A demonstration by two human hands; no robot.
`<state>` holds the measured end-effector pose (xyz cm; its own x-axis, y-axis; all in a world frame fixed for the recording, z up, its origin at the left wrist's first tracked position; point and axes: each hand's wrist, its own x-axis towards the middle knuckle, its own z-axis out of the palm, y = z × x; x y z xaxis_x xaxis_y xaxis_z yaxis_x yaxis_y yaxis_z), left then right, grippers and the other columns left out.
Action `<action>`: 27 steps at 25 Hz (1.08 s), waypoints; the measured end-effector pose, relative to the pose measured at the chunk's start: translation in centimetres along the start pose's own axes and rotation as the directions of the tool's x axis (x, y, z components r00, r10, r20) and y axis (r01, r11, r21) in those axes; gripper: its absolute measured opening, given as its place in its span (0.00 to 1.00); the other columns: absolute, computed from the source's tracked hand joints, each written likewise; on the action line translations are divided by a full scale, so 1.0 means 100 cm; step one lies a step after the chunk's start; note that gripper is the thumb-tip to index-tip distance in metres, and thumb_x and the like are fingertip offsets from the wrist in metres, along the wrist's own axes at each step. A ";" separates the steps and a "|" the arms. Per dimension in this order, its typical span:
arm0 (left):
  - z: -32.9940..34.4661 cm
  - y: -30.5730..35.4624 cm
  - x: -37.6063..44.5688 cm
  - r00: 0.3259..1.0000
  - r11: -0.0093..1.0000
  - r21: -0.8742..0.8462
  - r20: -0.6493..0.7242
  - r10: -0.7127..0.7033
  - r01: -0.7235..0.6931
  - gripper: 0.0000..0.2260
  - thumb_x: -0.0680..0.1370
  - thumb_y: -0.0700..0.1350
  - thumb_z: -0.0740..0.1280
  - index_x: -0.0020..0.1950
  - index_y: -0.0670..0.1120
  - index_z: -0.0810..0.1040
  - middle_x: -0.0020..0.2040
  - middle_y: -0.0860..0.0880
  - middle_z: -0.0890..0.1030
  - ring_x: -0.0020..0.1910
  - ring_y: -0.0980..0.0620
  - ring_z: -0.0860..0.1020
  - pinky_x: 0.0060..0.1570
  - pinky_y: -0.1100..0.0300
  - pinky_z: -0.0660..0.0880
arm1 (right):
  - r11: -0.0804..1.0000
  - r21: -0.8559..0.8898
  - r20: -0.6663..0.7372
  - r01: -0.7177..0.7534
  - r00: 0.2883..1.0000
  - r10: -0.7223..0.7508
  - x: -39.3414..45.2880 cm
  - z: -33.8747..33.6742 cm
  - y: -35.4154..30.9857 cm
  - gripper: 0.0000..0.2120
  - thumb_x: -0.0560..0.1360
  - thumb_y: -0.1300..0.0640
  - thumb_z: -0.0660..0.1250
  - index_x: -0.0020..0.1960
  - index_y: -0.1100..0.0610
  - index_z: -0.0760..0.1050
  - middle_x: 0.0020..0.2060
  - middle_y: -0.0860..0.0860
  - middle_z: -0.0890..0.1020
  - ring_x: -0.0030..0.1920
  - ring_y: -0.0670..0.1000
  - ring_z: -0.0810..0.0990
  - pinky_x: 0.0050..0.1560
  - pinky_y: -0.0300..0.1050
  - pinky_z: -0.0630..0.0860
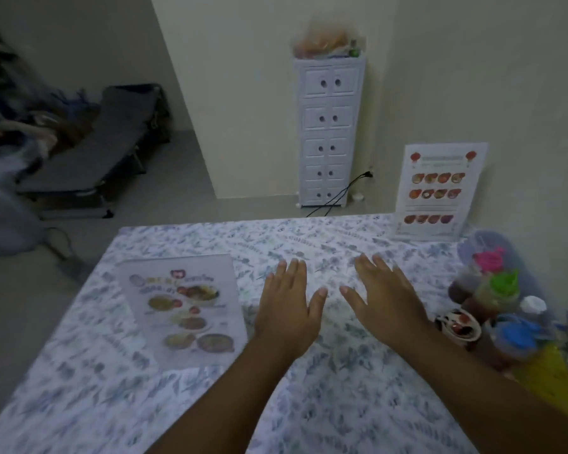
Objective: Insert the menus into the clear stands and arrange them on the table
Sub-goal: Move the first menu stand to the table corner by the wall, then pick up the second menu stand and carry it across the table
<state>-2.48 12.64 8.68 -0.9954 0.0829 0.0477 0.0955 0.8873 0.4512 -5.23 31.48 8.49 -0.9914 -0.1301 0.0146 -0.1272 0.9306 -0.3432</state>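
Observation:
A menu with food pictures in a clear stand (438,191) stands upright at the table's far right corner, against the wall. A second menu (186,309) with pictures of dishes lies on the table's left side; whether it is in a stand I cannot tell. My left hand (287,306) hovers flat over the middle of the table, palm down, fingers apart, just right of that menu. My right hand (386,298) is beside it, also flat and spread. Neither hand holds anything.
The table (309,404) has a blue floral cloth. Several sauce bottles with coloured caps (502,296) and a small patterned cup (461,326) crowd the right edge. Beyond are a white drawer tower (328,132) and a folding cot (89,149) on the floor.

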 end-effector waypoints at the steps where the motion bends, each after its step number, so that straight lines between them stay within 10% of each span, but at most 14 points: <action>1: -0.005 -0.010 -0.015 1.000 1.000 0.003 -0.016 -0.015 0.015 0.32 0.84 0.61 0.49 0.85 0.47 0.49 0.86 0.50 0.50 0.84 0.52 0.43 0.77 0.59 0.35 | 0.999 -0.004 0.008 0.035 0.999 -0.035 -0.006 0.007 -0.013 0.35 0.80 0.36 0.51 0.81 0.52 0.52 0.81 0.48 0.54 0.81 0.48 0.47 0.79 0.49 0.42; 11: -0.041 -0.150 -0.107 0.885 0.893 0.057 -0.180 -0.430 0.446 0.32 0.84 0.60 0.53 0.84 0.47 0.53 0.85 0.48 0.56 0.84 0.49 0.51 0.81 0.54 0.45 | 0.948 0.066 0.157 0.311 0.935 -0.317 0.006 0.083 -0.116 0.33 0.80 0.39 0.54 0.81 0.52 0.54 0.81 0.48 0.56 0.81 0.49 0.49 0.79 0.52 0.45; 15: -0.066 -0.203 -0.098 0.780 0.820 -0.129 -0.255 -0.571 0.558 0.30 0.83 0.56 0.61 0.81 0.45 0.62 0.79 0.45 0.69 0.78 0.44 0.66 0.74 0.52 0.65 | 0.956 0.170 0.169 0.240 0.948 -0.268 0.022 0.112 -0.134 0.23 0.79 0.40 0.59 0.69 0.50 0.74 0.65 0.51 0.80 0.66 0.54 0.76 0.63 0.53 0.74; 19: -0.083 -0.260 -0.056 0.763 0.756 -0.423 -0.199 -0.615 0.499 0.15 0.84 0.52 0.62 0.65 0.47 0.81 0.60 0.47 0.86 0.61 0.45 0.82 0.56 0.57 0.77 | 0.896 0.416 0.138 0.153 0.964 -0.228 0.048 0.139 -0.163 0.11 0.80 0.48 0.63 0.50 0.54 0.79 0.44 0.50 0.84 0.42 0.50 0.81 0.41 0.54 0.80; 27: -0.165 -0.420 0.086 0.713 0.565 -0.795 -0.264 -0.650 0.221 0.11 0.82 0.50 0.66 0.47 0.58 0.88 0.50 0.51 0.89 0.53 0.48 0.87 0.56 0.42 0.83 | 0.695 0.719 -0.021 -0.016 0.999 0.045 0.203 0.177 -0.311 0.04 0.78 0.58 0.69 0.45 0.55 0.81 0.38 0.43 0.84 0.38 0.34 0.81 0.35 0.26 0.73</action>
<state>-14.94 -31.37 4.86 -0.7703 -0.6372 -0.0243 -0.1620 0.1587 0.9739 -20.81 -6.16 2.80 -0.9965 -0.0811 0.0187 -0.0500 0.4034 -0.9137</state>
